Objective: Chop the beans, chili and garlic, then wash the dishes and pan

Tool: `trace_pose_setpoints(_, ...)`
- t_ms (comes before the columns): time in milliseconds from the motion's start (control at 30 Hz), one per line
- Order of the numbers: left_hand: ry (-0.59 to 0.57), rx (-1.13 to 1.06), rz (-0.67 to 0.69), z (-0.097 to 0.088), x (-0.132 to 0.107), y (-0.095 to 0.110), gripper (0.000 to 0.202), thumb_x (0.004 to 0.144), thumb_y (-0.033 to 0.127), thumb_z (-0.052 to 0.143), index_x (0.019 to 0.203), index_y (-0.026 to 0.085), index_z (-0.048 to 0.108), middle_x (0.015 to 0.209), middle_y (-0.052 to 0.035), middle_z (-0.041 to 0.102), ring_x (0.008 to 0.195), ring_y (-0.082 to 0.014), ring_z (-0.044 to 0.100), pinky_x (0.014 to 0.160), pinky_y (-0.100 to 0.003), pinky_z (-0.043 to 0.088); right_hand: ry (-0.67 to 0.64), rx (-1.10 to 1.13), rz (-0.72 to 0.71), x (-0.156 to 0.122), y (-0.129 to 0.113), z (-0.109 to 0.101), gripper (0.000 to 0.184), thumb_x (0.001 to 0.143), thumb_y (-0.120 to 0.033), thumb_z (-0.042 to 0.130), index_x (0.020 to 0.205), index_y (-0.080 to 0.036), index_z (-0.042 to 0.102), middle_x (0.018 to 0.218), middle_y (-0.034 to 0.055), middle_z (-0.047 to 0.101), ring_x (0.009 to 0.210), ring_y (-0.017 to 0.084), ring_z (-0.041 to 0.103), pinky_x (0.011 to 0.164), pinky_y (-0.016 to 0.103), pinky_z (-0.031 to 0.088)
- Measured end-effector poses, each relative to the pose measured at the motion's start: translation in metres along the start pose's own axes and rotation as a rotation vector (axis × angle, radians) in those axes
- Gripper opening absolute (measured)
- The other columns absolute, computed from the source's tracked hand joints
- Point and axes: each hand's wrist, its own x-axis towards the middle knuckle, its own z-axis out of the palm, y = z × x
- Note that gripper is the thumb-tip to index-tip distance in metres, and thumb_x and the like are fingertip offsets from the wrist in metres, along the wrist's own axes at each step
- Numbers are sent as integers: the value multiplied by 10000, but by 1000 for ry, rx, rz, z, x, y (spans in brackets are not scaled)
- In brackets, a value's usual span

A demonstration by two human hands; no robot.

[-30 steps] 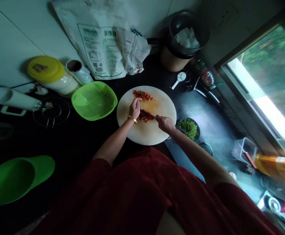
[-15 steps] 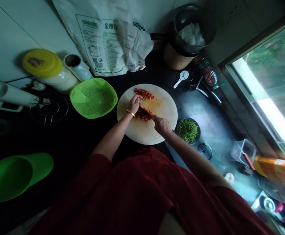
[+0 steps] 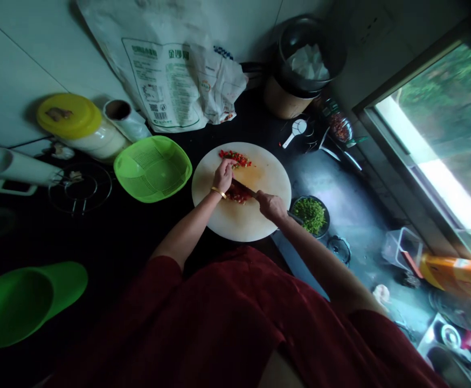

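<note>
My right hand (image 3: 272,206) is closed round the handle of a kitchen knife (image 3: 244,187). Its dark blade points left across a round white cutting board (image 3: 255,226). At the blade's tip end, my left hand (image 3: 223,175) has its fingers drawn together; what they grip, if anything, is hidden. Chopped red chili peppers (image 3: 237,195) lie under and in front of the blade, partly covered by it. Beyond my left fingers is a second heap of chopped red and green chilies (image 3: 241,159). A gold bracelet circles my left wrist.
Left of the board stands a green basket (image 3: 152,170); a bowl of chopped greens (image 3: 310,214) sits close on the right. Behind are a big white bag (image 3: 166,81) and a dark pot (image 3: 312,81). A green scoop-shaped container (image 3: 29,304) lies front left.
The knife and both hands have shifted slightly on the board, and more of the far chili heap shows. The whole view has tilted a little.
</note>
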Motion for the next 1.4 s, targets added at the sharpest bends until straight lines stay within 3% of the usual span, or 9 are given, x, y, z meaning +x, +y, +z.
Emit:
trace_pose_setpoints(133, 39, -31, -66, 4, 5, -4, 286, 949, 374, 392, 921, 182, 602, 508, 32, 480, 495, -130, 517, 593, -278, 450, 6, -35, -24, 7, 8, -7, 322, 927, -255, 320, 1140, -252, 561, 898, 70, 676, 724, 193, 593, 566, 282, 258)
trace_pose_setpoints(233, 4, -27, -38, 7, 5, -6, 285, 947, 382, 400, 894, 183, 597, 508, 33, 475, 496, -127, 516, 599, -278, 450, 22, -34, 5, 7, 10, 1, 325, 929, -243, 317, 1140, -228, 564, 922, 78, 671, 749, 189, 592, 571, 276, 258)
trace_pose_setpoints(333, -27, -29, -1, 5, 5, -4, 273, 946, 382, 405, 920, 184, 590, 521, 31, 487, 509, -126, 520, 594, -272, 447, 38, -16, -5, 6, 9, 5, 336, 932, -224, 307, 1144, -213, 567, 933, 81, 667, 765, 183, 591, 579, 273, 269)
trace_pose_setpoints(600, 14, -26, -56, -1, 18, -2, 266, 943, 362, 399, 864, 186, 582, 483, 36, 468, 476, -126, 505, 549, -266, 428, 27, -15, 1, 17, 1, -6, 327, 920, -201, 329, 1156, -223, 556, 942, 83, 675, 784, 188, 602, 592, 269, 292)
trace_pose_setpoints(733, 46, -22, -10, -15, 11, 4, 251, 934, 368, 411, 893, 190, 584, 485, 43, 470, 455, -111, 487, 523, -246, 420, 22, 10, -34, 7, -13, -10, 321, 917, -198, 325, 1132, -231, 561, 927, 73, 679, 788, 197, 614, 591, 272, 305)
trace_pose_setpoints(900, 98, 24, -93, -43, -7, -5, 234, 918, 355, 431, 861, 190, 587, 466, 42, 472, 438, -119, 471, 495, -250, 390, -45, 17, -76, 0, -37, -8, 372, 862, -158, 381, 1187, -248, 539, 917, 78, 685, 782, 206, 625, 604, 277, 329)
trace_pose_setpoints(1033, 122, 62, -60, -45, -19, -5, 244, 927, 352, 406, 875, 186, 577, 478, 39, 467, 463, -122, 479, 506, -251, 386, -52, 34, -68, -2, -39, 1, 385, 904, -173, 325, 1231, -233, 520, 968, 93, 679, 831, 207, 625, 637, 273, 357)
trace_pose_setpoints(1233, 151, -3, -120, -52, -21, -7, 253, 917, 395, 425, 873, 192, 568, 477, 50, 450, 442, -111, 464, 486, -242, 367, -92, -18, -80, -7, -47, -18, 354, 886, -173, 367, 1187, -250, 537, 894, 90, 678, 792, 216, 630, 625, 276, 362)
trace_pose_setpoints(1400, 136, 56, -87, -52, -37, -2, 283, 927, 421, 415, 872, 193, 573, 482, 44, 464, 459, -114, 472, 506, -249, 386, -62, 24, -87, -14, -48, 7, 335, 924, -189, 307, 1146, -230, 555, 956, 84, 683, 825, 197, 628, 613, 272, 336)
